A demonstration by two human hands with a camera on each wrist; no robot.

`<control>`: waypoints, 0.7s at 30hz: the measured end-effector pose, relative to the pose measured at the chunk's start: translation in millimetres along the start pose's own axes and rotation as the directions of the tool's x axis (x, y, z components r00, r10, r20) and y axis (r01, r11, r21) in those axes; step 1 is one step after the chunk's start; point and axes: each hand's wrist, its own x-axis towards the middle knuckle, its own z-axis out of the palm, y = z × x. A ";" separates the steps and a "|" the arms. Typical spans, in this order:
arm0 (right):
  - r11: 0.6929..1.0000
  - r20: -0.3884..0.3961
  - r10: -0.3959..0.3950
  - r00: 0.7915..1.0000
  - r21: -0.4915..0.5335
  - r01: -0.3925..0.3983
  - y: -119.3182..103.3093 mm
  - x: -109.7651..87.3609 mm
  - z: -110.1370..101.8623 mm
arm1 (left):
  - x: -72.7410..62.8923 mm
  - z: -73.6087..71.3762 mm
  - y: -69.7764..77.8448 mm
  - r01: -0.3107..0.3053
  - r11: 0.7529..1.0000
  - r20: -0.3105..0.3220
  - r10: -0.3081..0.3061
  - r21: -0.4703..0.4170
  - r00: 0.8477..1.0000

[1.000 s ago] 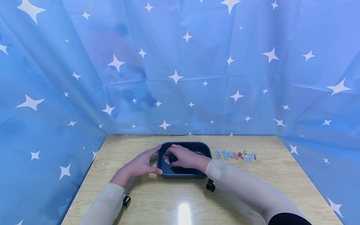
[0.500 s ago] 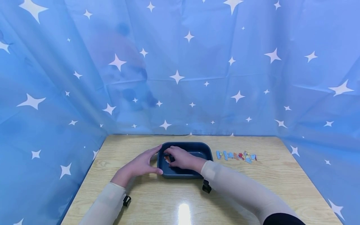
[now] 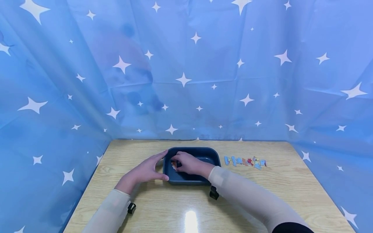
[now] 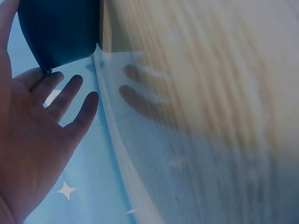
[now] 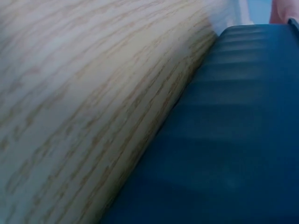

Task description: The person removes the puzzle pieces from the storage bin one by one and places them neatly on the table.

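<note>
A dark blue rectangular tray (image 3: 189, 183) stands on the table. My left hand (image 3: 145, 168) spans its left end, thumb at the near corner and fingertips at the far one. In the left wrist view, the fingers of the left hand (image 4: 39, 116) are spread and fairly straight, fingertips right at the tray's rim (image 4: 70, 63). Inside the tray, my right hand (image 3: 189, 163) pinches a small orange and white puzzle piece (image 3: 174, 166) near the left wall, partly hidden by the fingers. The right wrist view shows mostly the tray's ribbed outer side (image 5: 224, 130).
To the right of the tray, several small colourful puzzle pieces (image 3: 244, 161) lie in a row on the wooden table (image 3: 163, 207). A blue curtain (image 3: 186, 97) with white stars hangs behind the table and along both sides.
My right hand has moved slightly left and its fingers have closed in on the orange piece, which now shows less. The left hand has kept its place on the tray.
</note>
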 end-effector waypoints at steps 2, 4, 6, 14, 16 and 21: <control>1.000 0.014 0.006 1.000 -0.006 -0.006 2.0 0.7 1.4 | -0.4 -0.3 0.5 0.004 1.000 0.000 -0.004 -0.001 1.000; 1.000 0.042 0.030 0.999 0.001 -0.030 -6.1 -0.7 -6.0 | -0.7 -0.4 0.6 0.007 1.000 0.000 -0.007 0.000 1.000; 0.998 0.074 0.062 0.995 0.005 -0.063 -17.0 -3.0 -14.7 | -1.0 -0.3 0.5 0.009 1.000 0.001 -0.009 0.002 1.000; 0.990 0.088 0.137 0.987 -0.058 -0.132 -34.1 -10.6 -26.1 | -1.6 0.2 1.6 0.011 1.000 0.000 -0.011 0.002 1.000; 0.989 0.078 0.137 0.987 -0.061 -0.132 -33.7 -12.7 -27.2 | -1.6 0.4 1.9 0.014 1.000 -0.002 -0.014 0.000 1.000; 0.989 0.041 0.148 0.988 -0.018 -0.147 -33.9 -20.9 -32.6 | -0.7 1.3 0.2 0.020 1.000 -0.010 -0.020 -0.002 1.000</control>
